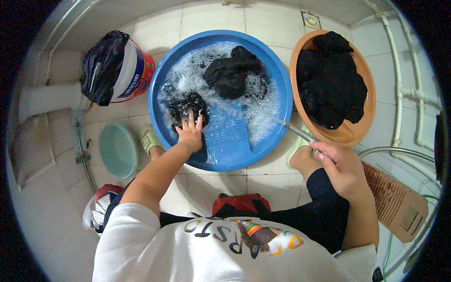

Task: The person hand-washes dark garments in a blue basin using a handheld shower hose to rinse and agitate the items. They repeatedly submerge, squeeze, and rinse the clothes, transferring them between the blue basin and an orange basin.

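Observation:
A big round blue plastic basin point(225, 165) holds soapy water with foam. My left hand point(191, 135), fingers spread, rests on a wet black cloth point(188, 105) at the basin's left side; whether it grips the cloth cannot be told. Another black garment point(229, 75) lies bunched in the foam at the back. My right hand point(334, 165) is closed around a flexible metal hose point(299, 131). Its tip points over the basin's right rim, and water runs from it. Under the water, a ridged blue washboard surface point(227, 132) shows in the basin's front part.
An orange basin point(352, 135) heaped with black clothes point(331, 84) touches the right side. At left stand a bucket point(142, 75) with a black plastic bag point(104, 67) and a small green basin point(118, 149). A brown washboard point(394, 201) lies at right; pipes point(396, 77) run along the wall.

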`<state>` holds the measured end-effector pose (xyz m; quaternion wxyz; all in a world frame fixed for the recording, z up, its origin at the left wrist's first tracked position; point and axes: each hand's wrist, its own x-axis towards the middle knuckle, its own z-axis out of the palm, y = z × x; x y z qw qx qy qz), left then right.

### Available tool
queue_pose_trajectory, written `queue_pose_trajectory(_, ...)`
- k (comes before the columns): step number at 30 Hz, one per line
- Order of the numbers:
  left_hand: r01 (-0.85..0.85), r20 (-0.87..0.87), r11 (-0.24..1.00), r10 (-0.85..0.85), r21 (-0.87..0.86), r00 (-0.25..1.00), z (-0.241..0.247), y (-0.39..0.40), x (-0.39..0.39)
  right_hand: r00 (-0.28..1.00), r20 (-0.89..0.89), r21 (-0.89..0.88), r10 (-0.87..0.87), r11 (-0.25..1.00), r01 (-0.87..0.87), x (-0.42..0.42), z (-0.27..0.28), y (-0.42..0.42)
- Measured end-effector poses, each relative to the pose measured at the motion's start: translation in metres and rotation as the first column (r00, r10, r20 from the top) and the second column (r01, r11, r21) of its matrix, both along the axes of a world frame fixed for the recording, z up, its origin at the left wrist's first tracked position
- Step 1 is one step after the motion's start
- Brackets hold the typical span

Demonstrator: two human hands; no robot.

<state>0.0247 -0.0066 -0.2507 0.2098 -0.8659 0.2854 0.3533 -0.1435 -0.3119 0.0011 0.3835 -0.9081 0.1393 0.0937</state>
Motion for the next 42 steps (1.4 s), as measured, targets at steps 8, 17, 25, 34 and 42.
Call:
queue_pose_trajectory(8, -0.081, -0.273, 0.987, 0.116, 0.137, 0.955, -0.075, -0.002, 0.100, 0.975, -0.223, -0.047, -0.010, 0.999, -0.001, 0.011, -0.005, 0.000)
queue_pose_trajectory(17, -0.371, 0.108, 0.497, 0.699, -0.785, 0.707, -0.119, 0.017, 0.103, 0.995, -0.097, -0.007, 0.018, 1.000, -0.018, 0.012, -0.010, -0.001)
queue_pose_trajectory(25, -0.344, 0.032, 0.892, 0.369, -0.293, 0.929, -0.040, -0.001, 0.034, 0.992, -0.124, -0.182, 0.014, 0.983, -0.037, -0.003, -0.015, -0.005)
queue_pose_trajectory(34, -0.354, 0.028, 0.886, 0.379, -0.298, 0.925, 0.009, 0.019, 0.009, 0.987, -0.147, -0.194, 0.070, 0.976, -0.098, -0.008, -0.012, -0.005)
queue_pose_trajectory(42, -0.252, -0.015, 0.848, 0.277, -0.467, 0.961, 0.054, 0.062, 0.032, 0.982, -0.169, -0.152, 0.088, 0.982, -0.114, -0.003, -0.003, 0.005)
